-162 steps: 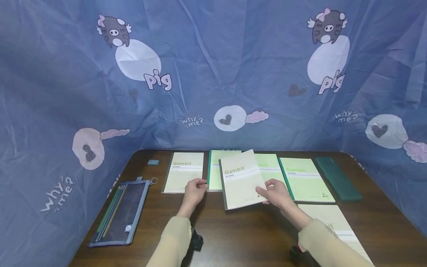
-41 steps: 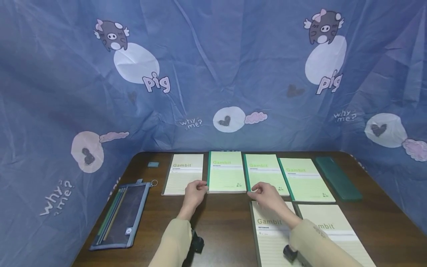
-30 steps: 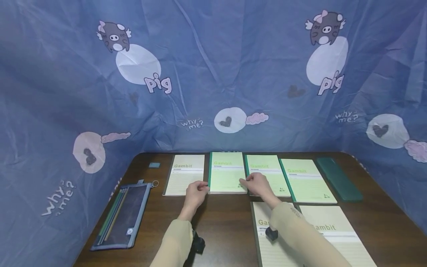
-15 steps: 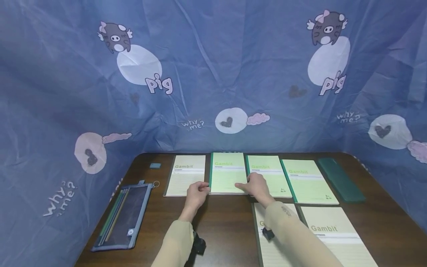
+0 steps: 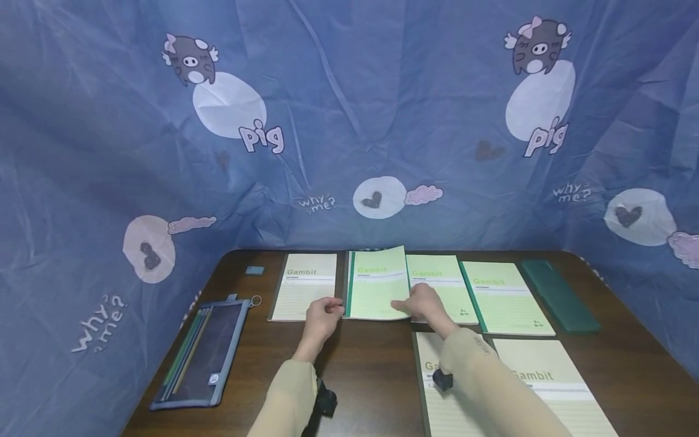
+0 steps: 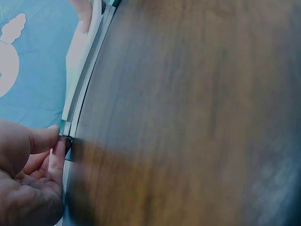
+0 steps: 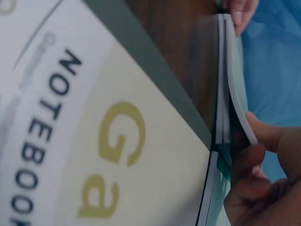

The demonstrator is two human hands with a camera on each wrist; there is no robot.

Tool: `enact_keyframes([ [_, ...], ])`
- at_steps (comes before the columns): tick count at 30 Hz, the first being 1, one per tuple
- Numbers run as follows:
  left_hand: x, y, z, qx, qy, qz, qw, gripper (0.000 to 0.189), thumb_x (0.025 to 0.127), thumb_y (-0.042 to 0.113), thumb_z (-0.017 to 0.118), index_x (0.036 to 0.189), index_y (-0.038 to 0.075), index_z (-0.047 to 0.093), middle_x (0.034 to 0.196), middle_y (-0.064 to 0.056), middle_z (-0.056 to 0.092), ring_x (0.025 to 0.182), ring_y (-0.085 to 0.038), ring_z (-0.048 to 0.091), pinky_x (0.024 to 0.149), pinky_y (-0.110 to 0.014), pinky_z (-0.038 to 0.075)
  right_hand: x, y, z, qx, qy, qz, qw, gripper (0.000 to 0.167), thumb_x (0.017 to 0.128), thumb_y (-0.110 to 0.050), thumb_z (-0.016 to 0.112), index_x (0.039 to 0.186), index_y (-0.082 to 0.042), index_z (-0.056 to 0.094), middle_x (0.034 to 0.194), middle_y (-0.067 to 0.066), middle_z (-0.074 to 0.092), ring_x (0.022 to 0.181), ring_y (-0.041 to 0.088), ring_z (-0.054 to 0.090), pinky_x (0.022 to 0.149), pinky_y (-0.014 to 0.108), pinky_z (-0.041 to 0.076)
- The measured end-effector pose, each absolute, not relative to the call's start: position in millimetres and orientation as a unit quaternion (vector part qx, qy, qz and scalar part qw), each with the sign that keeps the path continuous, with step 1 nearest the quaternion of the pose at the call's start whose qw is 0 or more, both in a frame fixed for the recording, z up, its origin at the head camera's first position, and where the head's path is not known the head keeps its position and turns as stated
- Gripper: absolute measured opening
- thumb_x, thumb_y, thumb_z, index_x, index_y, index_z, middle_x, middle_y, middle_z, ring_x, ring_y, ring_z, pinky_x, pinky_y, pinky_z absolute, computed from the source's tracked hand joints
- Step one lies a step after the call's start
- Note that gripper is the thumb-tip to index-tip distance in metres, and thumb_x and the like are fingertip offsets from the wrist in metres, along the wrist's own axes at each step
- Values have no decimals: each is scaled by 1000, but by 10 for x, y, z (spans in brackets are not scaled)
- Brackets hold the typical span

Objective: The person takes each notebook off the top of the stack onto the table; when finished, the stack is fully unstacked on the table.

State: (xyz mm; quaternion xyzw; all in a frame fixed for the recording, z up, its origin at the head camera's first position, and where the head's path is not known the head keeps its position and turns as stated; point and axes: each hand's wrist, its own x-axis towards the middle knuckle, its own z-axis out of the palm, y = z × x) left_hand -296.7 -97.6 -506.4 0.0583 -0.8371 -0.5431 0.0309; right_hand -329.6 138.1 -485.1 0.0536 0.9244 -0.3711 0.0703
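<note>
A light green notebook [image 5: 379, 285] with a green spine bends upward along its right side in the head view. My right hand [image 5: 427, 301] pinches its lower right corner between thumb and fingers, and the right wrist view shows the raised corner [image 7: 244, 125] in that grip. Under it lies another notebook with a dark spine [image 5: 345, 285], mostly hidden. My left hand [image 5: 322, 318] is at the stack's lower left corner, thumb and forefinger [image 6: 56, 162] pinching there. Left of it lies a cream notebook [image 5: 306, 285].
Two green notebooks, a nearer one [image 5: 437, 297] and another [image 5: 508, 303], lie to the right. Beyond them is a green case [image 5: 560, 297]. Two cream notebooks [image 5: 554, 379] are in front, partly under my right forearm. A mesh pencil pouch [image 5: 204, 355] and small blue block [image 5: 255, 271] lie left.
A cream notebook held by my right hand was laid at the front. My right hand then moved left to the green notebook and lifted its right corner. My left hand stayed put.
</note>
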Motion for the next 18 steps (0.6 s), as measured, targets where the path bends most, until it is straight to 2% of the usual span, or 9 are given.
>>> enact_keyframes([
  [5,-2954,-987,-5067,55,-834,-548,28,19,92,2,66,110,-6,70,94,-12,68,89,-23,62,78,-36,53,-3232,1435,-4840,58,882,-455,110,40,86,-27,79,78,-8,44,55,-3,41,43,13,46,46,25,37],
  [9,-2949,-987,-5073,53,-835,-548,31,19,93,2,66,109,-6,70,95,-12,69,89,-23,63,78,-37,53,-3128,1471,-4825,53,862,-488,126,38,90,-26,75,102,-3,47,56,-3,40,42,12,43,48,25,36],
  [11,-2953,-985,-5078,53,-834,-548,33,19,93,2,65,110,-5,70,96,-12,69,90,-24,64,79,-38,54,-3047,1484,-4813,48,855,-500,130,39,92,-26,74,108,-3,48,57,-4,39,43,11,40,47,24,35],
  [16,-2961,-971,-5075,64,-832,-551,28,22,96,7,63,114,-4,69,102,-13,69,96,-26,64,83,-40,54,-2771,1490,-4773,46,840,-522,141,34,92,-27,73,108,-6,51,57,-4,44,44,11,36,47,24,29],
  [18,-2965,-963,-5072,70,-831,-552,27,23,98,9,61,115,-4,69,105,-14,68,98,-26,63,85,-41,53,-2643,1491,-4758,45,834,-530,145,33,92,-27,73,106,-6,53,59,-3,51,44,11,36,47,24,30],
])
